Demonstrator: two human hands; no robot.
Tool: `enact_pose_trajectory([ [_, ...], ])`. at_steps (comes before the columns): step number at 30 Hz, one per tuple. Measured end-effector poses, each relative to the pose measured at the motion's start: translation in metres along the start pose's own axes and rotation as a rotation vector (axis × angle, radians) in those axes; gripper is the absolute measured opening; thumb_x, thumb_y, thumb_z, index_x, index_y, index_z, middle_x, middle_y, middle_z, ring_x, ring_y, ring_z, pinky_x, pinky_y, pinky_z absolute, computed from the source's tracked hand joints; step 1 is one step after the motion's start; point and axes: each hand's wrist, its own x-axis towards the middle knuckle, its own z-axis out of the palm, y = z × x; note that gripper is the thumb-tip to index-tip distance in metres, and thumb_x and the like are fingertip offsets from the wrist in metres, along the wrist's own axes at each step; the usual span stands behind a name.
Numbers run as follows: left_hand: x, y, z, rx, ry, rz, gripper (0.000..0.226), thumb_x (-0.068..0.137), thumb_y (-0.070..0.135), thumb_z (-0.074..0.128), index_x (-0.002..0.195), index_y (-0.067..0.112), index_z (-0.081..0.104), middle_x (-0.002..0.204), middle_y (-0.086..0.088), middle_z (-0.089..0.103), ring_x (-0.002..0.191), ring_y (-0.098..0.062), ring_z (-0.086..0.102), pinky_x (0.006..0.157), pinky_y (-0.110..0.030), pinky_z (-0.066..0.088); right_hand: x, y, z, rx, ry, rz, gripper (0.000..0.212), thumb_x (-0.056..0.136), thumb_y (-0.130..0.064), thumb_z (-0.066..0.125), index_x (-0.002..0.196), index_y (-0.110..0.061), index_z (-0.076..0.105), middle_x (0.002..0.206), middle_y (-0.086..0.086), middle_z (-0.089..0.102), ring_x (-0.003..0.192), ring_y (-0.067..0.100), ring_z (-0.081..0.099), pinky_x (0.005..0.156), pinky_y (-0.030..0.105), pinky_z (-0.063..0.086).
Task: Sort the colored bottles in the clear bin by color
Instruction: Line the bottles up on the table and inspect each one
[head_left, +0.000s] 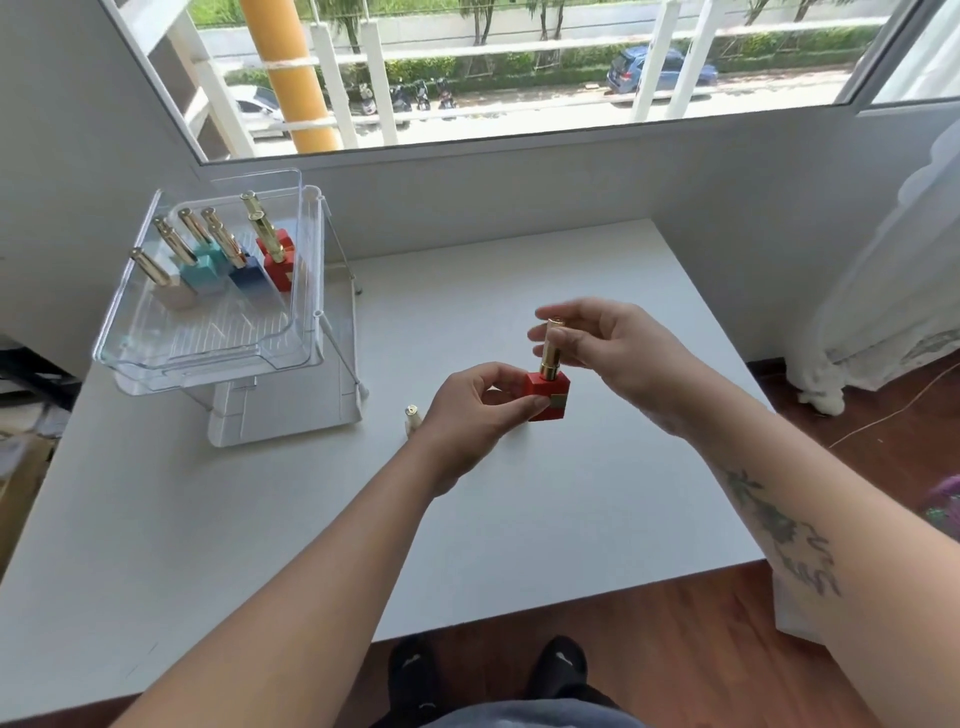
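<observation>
Both hands hold one red bottle (546, 396) above the middle of the white surface (571, 519).

The left hand (467, 410) grips the bottle's square red base between thumb and fingers, while the right hand (613, 353) pinches its tall gold cap (551, 345) from above. The bottle stands upright; whether its base touches the surface cannot be told. The clear bin (208, 358) sits raised and tilted on a stand at the left, well apart from the hands. Inside, along its far end, gold-capped bottles stand in a row: a pale one (174, 297), teal ones (200, 273), blue ones (248, 275) and a red pair (278, 260) at the right. A small white bottle (412, 418) stands on the surface just beside the left hand's wrist.
</observation>
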Motion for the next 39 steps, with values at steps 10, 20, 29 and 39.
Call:
enact_pose_trajectory([
  [10, 0.012, -0.013, 0.02, 0.08, 0.067, 0.015, 0.015, 0.077, 0.022, 0.078, 0.091, 0.024, 0.073, 0.089, 0.006, 0.076, 0.089, -0.009, 0.072, 0.079, -0.021, 0.052, 0.005, 0.014, -0.017, -0.097, 0.028, -0.054, 0.008, 0.087, -0.006, 0.064, 0.091, -0.011, 0.068, 0.09, 0.008, 0.074, 0.093, 0.025, 0.07, 0.091, 0.042, 0.055],
  [20, -0.018, -0.09, 0.015, 0.372, 0.369, -0.186, 0.013, 0.084, 0.031, 0.07, 0.098, 0.031, 0.069, 0.095, 0.018, 0.067, 0.085, 0.001, 0.063, 0.069, -0.012, 0.047, 0.02, 0.087, -0.018, -0.321, -0.001, 0.029, 0.01, 0.089, -0.011, 0.061, 0.09, -0.02, 0.064, 0.092, -0.001, 0.07, 0.082, 0.006, 0.068, 0.069, 0.019, 0.053],
  [29, -0.049, -0.143, -0.005, 0.868, 0.424, -0.205, 0.038, 0.09, 0.026, 0.062, 0.127, 0.021, 0.058, 0.136, 0.005, 0.055, 0.128, -0.015, 0.041, 0.101, -0.023, 0.031, 0.028, 0.123, -0.015, -0.418, -0.011, 0.067, 0.013, 0.092, -0.014, 0.056, 0.1, -0.024, 0.061, 0.091, -0.008, 0.066, 0.088, 0.008, 0.066, 0.079, 0.03, 0.053],
  [39, -0.045, -0.134, -0.013, 0.889, 0.599, -0.122, 0.04, 0.089, 0.028, 0.063, 0.128, 0.016, 0.058, 0.128, 0.001, 0.059, 0.12, -0.017, 0.051, 0.093, -0.025, 0.04, 0.029, 0.11, -0.007, -0.645, 0.017, -0.083, 0.041, 0.091, -0.024, 0.06, 0.13, -0.025, 0.049, 0.132, -0.007, 0.051, 0.123, 0.015, 0.04, 0.087, 0.026, 0.037],
])
